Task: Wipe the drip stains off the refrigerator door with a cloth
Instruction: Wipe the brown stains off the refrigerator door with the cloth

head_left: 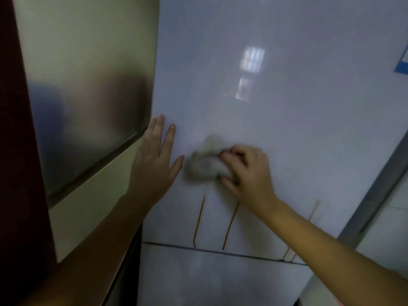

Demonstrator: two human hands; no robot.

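The white glossy refrigerator door (276,96) fills the middle and right of the view. My right hand (249,171) presses a bunched grey cloth (205,160) against the door, just above the stains. Two yellow-brown drip stains run down the door below the cloth, one (199,219) on the left and one (230,226) beside it, both reaching the door's lower edge. A fainter drip stain (313,210) shows further right. My left hand (154,160) lies flat on the door's left edge, fingers spread, holding nothing.
A seam (209,250) separates the upper door from a lower door (209,279). A brushed-metal and cream cabinet face (88,107) stands close on the left. A blue sticker (403,62) sits at the door's right edge. A grey frame (375,195) and white wall lie to the right.
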